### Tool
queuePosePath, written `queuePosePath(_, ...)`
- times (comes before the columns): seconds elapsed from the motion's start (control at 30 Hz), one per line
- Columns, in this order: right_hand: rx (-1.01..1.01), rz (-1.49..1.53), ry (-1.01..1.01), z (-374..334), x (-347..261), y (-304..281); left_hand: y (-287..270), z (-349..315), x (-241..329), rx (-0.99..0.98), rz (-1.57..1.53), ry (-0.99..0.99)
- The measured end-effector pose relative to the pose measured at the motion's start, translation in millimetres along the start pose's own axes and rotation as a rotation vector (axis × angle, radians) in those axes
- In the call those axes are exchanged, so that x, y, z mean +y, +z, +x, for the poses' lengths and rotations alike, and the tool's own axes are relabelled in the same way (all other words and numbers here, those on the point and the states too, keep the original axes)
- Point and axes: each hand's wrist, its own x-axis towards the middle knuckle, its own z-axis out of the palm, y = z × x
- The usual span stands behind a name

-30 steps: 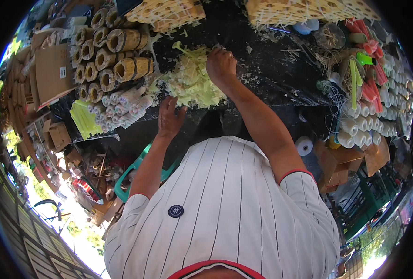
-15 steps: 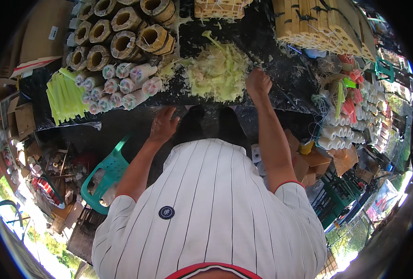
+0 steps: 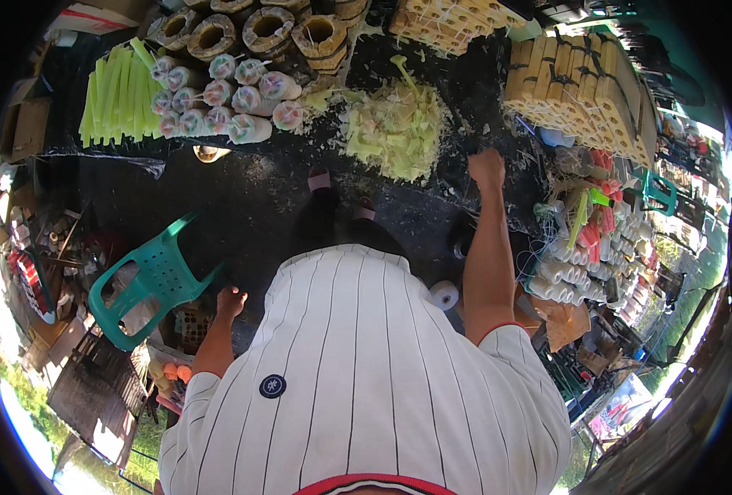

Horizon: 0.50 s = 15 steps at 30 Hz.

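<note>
My right hand (image 3: 487, 168) is closed in a fist at the front edge of the black-covered table (image 3: 485, 107). Whether anything is inside the fist is hidden. Just left of it lies a loose heap of pale green scraps (image 3: 395, 132), with one longer strip sticking up at the back. My left hand (image 3: 232, 302) hangs low, away from the table and close to a green plastic chair (image 3: 164, 272). Its fingers are mostly turned out of sight, and I see nothing held there.
Plastic-wrapped white rolls (image 3: 217, 120) and light green sticks (image 3: 118, 99) lie on the table's left. Behind stand brown hollow cylinders (image 3: 267, 29). Strapped wooden blocks with round holes (image 3: 572, 91) sit at the right, above several white rolls (image 3: 584, 264). Crumbs litter the table.
My body has stepped back and turned, so the table sits differently in view. My left hand has dropped from the table edge toward the chair. My right fist remains at the table's edge.
</note>
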Motion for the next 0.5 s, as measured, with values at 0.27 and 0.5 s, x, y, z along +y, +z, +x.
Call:
queuePosePath(0.27, 0.017, 0.028, -0.376, -15, -86, 16, 44, -24, -15, 0.147, -0.446, -0.029)
queuePosePath(0.5, -0.142, 0.711, -0.125, -3, 113, 6, 97, -92, 51, 0.244, -0.754, 0.007)
